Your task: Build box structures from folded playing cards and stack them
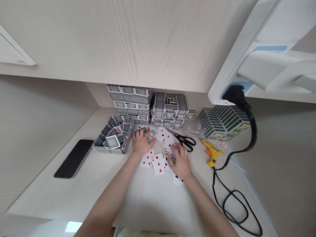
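My left hand (141, 144) rests palm down on the desk, fingers spread over a face-down card and other cards by the tray. Spread among loose playing cards is my right hand (181, 162), its fingers lying on several of them. A three of hearts (159, 165) and a diamonds card (146, 161) lie face up between the hands. Further back, a clubs card (161, 134) overlaps others. An open tray built from grey-backed cards (126, 147) stands left of my left hand, with loose cards inside. Parts of the cards under both hands are hidden.
Stacked card-built boxes (133, 98) stand against the back wall, with another stack (170, 107) beside them. Black scissors (185, 141), a yellow glue gun (212, 153) with a looping cord, and boxed card packs (222, 120) are at right. A black phone (74, 159) lies at left.
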The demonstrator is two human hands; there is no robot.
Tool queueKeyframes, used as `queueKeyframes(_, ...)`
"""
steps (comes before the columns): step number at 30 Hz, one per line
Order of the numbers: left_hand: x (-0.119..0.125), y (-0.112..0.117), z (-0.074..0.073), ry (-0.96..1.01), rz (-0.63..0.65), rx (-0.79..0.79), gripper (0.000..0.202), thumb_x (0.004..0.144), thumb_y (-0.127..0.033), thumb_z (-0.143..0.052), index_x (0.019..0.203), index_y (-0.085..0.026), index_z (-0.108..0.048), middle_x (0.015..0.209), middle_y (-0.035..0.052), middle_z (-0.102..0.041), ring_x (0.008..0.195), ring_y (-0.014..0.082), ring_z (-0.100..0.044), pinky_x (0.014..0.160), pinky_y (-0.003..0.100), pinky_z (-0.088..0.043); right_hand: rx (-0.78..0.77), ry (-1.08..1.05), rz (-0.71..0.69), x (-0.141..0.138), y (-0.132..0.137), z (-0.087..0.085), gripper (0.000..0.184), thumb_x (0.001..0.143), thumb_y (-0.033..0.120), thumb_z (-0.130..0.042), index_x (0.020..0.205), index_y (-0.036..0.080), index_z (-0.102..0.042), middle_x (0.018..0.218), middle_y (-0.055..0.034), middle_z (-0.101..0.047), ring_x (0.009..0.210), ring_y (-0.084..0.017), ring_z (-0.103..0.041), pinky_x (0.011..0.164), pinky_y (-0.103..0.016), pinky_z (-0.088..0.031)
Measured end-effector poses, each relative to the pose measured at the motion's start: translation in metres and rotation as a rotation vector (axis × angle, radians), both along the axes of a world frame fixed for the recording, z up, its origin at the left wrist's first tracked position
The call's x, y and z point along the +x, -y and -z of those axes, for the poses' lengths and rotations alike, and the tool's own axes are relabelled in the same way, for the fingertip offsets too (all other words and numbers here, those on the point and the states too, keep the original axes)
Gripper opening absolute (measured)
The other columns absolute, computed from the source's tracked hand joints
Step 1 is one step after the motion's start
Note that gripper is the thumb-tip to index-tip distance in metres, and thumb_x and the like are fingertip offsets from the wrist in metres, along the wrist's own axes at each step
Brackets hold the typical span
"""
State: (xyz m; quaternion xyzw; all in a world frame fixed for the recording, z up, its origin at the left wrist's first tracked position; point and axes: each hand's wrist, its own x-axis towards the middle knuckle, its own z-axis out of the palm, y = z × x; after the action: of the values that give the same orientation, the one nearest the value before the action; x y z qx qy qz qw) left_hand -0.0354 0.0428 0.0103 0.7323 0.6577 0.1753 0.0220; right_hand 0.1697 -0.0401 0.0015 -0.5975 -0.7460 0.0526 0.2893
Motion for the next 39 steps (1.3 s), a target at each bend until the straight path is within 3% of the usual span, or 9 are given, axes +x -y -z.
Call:
queueKeyframes(2, 0.000, -0.004, 0.001, 0.016, -0.007, 0.016, 0.069, 0.079, -0.061, -0.036, 0.135, -0.020, -0.037, 0.134, 0.0148, -0.041, 0.126, 0.0329, -0.031, 0.103, 0.049, -0.022, 0.008, -0.027, -0.049, -0.004, -0.017, 0.000, 0.043, 0.084, 0.039, -0.045, 0.122, 0.018, -0.048, 0.129, -0.0142, -0.043, 0.121, -0.030, -0.037, 0.096, -0.047, -0.037)
queueKeyframes(6, 0.001, -0.010, 0.004, -0.006, 0.049, -0.044, 0.067, 0.081, -0.061, -0.032, 0.136, -0.024, -0.033, 0.144, 0.0075, -0.029, 0.134, 0.0306, -0.017, 0.108, 0.051, -0.008, -0.023, -0.022, -0.118, -0.015, -0.053, 0.002, 0.047, 0.086, 0.039, -0.042, 0.127, 0.016, -0.045, 0.135, -0.0135, -0.041, 0.126, -0.028, -0.035, 0.100, -0.045, -0.034)
queueKeyframes(11, 0.003, -0.008, 0.004, -0.021, 0.127, -0.101, 0.062, 0.083, -0.059, -0.031, 0.136, -0.026, -0.034, 0.146, 0.0038, -0.028, 0.135, 0.0276, -0.017, 0.109, 0.048, -0.008, -0.060, 0.015, -0.075, -0.033, -0.074, 0.007, 0.049, 0.088, 0.040, -0.038, 0.129, 0.015, -0.045, 0.138, -0.0123, -0.040, 0.133, -0.028, -0.024, 0.103, -0.045, -0.029)
queueKeyframes(21, 0.005, 0.052, 0.002, -0.002, 0.288, 0.034, 0.048, 0.086, -0.039, -0.038, 0.132, -0.025, -0.040, 0.141, 0.0029, -0.037, 0.132, 0.0243, -0.027, 0.108, 0.043, -0.021, -0.050, -0.023, -0.140, -0.040, -0.025, 0.001, 0.044, 0.089, 0.037, -0.038, 0.125, 0.015, -0.050, 0.134, -0.0133, -0.045, 0.126, -0.028, -0.036, 0.102, -0.044, -0.031)
queueKeyframes(25, 0.005, 0.065, -0.004, 0.083, 0.275, 0.046, 0.046, 0.084, -0.038, -0.043, 0.128, -0.025, -0.046, 0.133, 0.0054, -0.047, 0.126, 0.0258, -0.036, 0.103, 0.044, -0.029, -0.050, -0.081, -0.123, -0.040, -0.011, -0.001, 0.037, 0.086, 0.034, -0.042, 0.116, 0.018, -0.057, 0.120, -0.0134, -0.056, 0.112, -0.029, -0.047, 0.096, -0.047, -0.036)
queueKeyframes(30, 0.003, 0.047, 0.000, 0.382, 0.205, 0.092, 0.037, 0.081, -0.038, -0.050, 0.114, -0.021, -0.056, 0.118, 0.0075, -0.057, 0.113, 0.0243, -0.048, 0.097, 0.041, -0.037, -0.080, -0.645, -0.048, -0.030, -0.017, 0.001, 0.028, 0.082, 0.037, -0.049, 0.100, 0.020, -0.062, 0.091, -0.0089, -0.065, 0.082, -0.022, -0.058, 0.079, -0.038, -0.047)
queueKeyframes(34, 0.002, 0.017, 0.012, 0.877, 0.080, 0.019, 0.029, 0.085, -0.036, -0.043, 0.097, -0.015, -0.060, 0.092, 0.0084, -0.065, 0.082, 0.0163, -0.063, 0.078, 0.032, -0.050, -0.158, -1.083, 0.061, -0.015, -0.028, 0.004, 0.027, 0.079, 0.043, -0.051, 0.087, 0.019, -0.060, 0.071, -0.0026, -0.062, 0.056, -0.014, -0.053, 0.057, -0.030, -0.045)
queueKeyframes(36, 0.003, 0.006, 0.016, 1.062, 0.032, -0.031, 0.030, 0.084, -0.038, -0.045, 0.096, -0.014, -0.059, 0.086, 0.0082, -0.065, 0.069, 0.0146, -0.063, 0.068, 0.030, -0.053, -0.139, -1.086, 0.105, -0.011, -0.033, 0.006, 0.028, 0.077, 0.044, -0.052, 0.085, 0.019, -0.061, 0.069, -0.0016, -0.060, 0.054, -0.013, -0.050, 0.054, -0.028, -0.043)
queueKeyframes(39, 0.004, -0.001, 0.018, 1.223, 0.049, -0.069, 0.032, 0.081, -0.041, -0.048, 0.095, -0.014, -0.057, 0.075, 0.0056, -0.064, 0.063, 0.0142, -0.063, 0.062, 0.029, -0.053, -0.049, -0.821, 0.086, -0.011, -0.038, 0.008, 0.029, 0.076, 0.045, -0.053, 0.085, 0.019, -0.063, 0.076, -0.0040, -0.062, 0.063, -0.016, -0.053, 0.062, -0.031, -0.044)
